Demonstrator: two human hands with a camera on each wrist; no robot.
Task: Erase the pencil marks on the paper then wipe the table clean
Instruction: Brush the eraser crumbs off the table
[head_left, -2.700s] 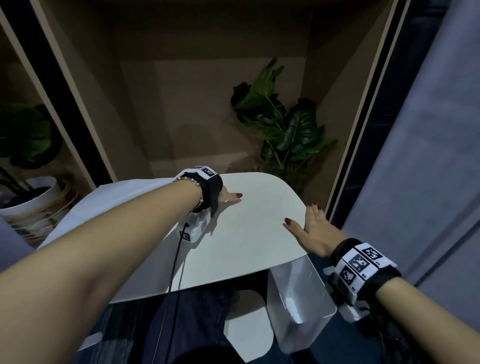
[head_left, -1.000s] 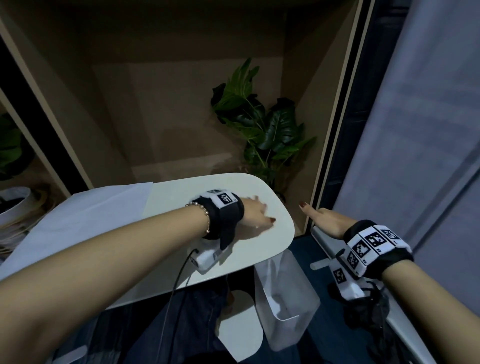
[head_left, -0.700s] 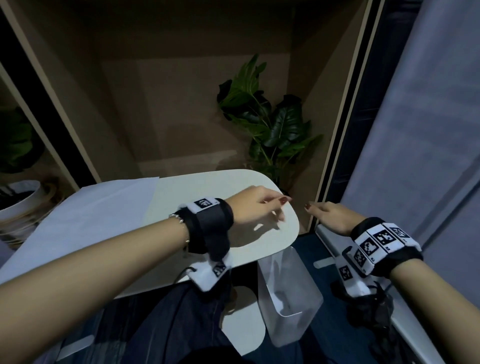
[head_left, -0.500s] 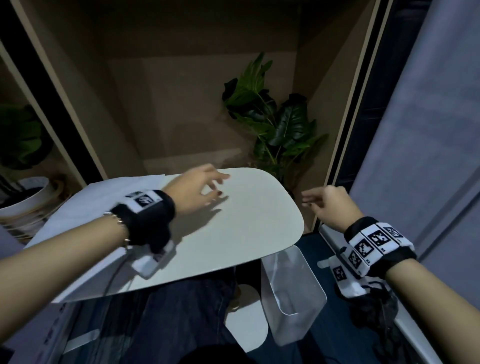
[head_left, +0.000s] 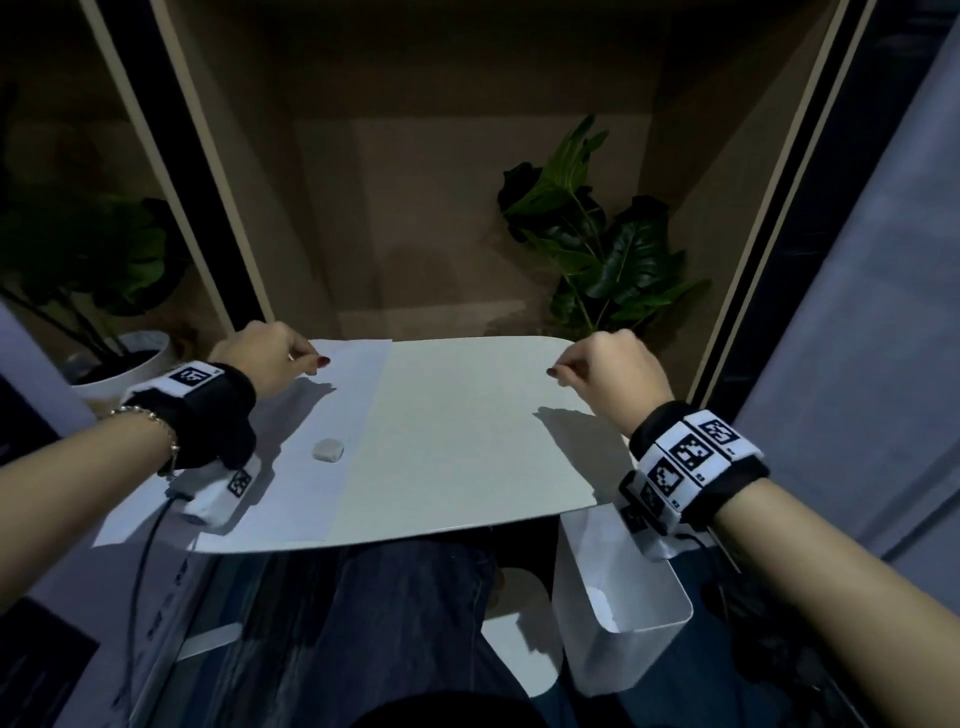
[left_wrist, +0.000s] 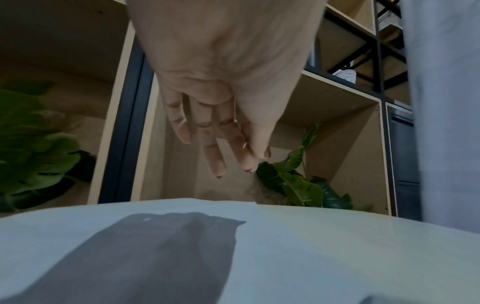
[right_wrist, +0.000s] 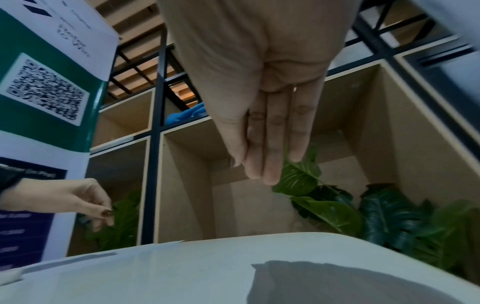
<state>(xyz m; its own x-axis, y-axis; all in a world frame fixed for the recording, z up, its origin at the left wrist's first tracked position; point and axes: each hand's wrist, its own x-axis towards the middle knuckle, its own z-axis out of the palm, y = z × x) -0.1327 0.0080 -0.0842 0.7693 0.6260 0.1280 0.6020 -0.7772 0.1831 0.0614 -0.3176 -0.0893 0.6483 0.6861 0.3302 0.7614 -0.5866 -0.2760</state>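
Hovering above the table (head_left: 467, 441), your left hand (head_left: 265, 353) and right hand (head_left: 608, 369) hang relaxed, holding nothing; the eraser (head_left: 328, 449) lies on the paper (head_left: 311, 499).

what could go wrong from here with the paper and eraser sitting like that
1. The paper hangs past the table's left edge, under the left wrist; a stray arm sweep could drag it off.
2. The eraser lies loose on the paper, so if the sheet slides, it may go too.
3. The white bin sits below the table's right edge only; crumbs brushed elsewhere would probably land on the floor. Neither the left hand nor the right hand holds anything.
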